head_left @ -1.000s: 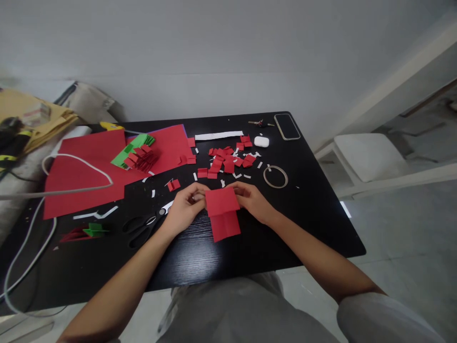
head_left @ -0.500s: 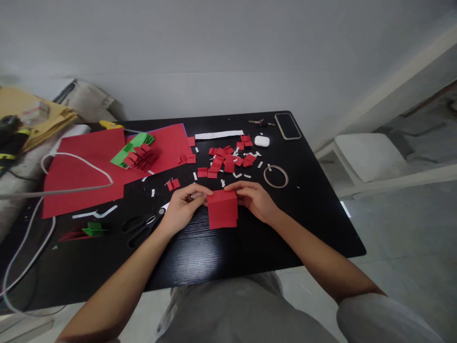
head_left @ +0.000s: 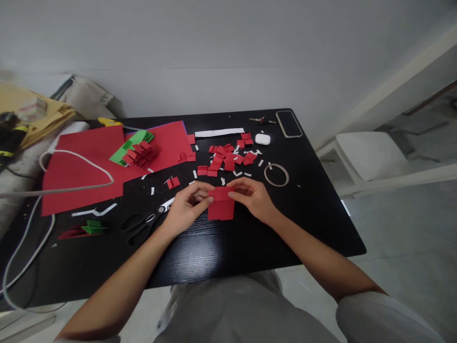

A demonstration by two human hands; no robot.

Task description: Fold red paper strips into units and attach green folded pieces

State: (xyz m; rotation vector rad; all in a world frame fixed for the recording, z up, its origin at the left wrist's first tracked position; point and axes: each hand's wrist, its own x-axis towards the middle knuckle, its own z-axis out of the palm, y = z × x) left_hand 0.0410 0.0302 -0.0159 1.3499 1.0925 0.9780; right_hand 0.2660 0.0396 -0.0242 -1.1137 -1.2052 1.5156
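Note:
A folded piece of red paper (head_left: 221,210) is held up between my two hands, with a fold along its top and two flaps hanging side by side. My left hand (head_left: 189,206) pinches its upper left edge, thumb in front. On the upper right edge, my right hand (head_left: 254,198) grips it the same way. Scissors with black handles (head_left: 144,224) lie beside my left forearm, their blades partly under the hand. Beyond my hands is a scatter of small folded red paper pieces (head_left: 218,163) and white paper scraps (head_left: 223,181).
Large red sheets (head_left: 85,181) carry a stack of folded green and red strips (head_left: 137,148). A white cable (head_left: 76,191) crosses the left side. A tape ring (head_left: 276,175), white case (head_left: 263,139), keys (head_left: 263,120) and phone (head_left: 289,124) lie right. Behind the table rises a wall.
My thumbs have come round to the front of the red paper. Its folded top band now faces me, and the flaps hang a little higher and look shorter.

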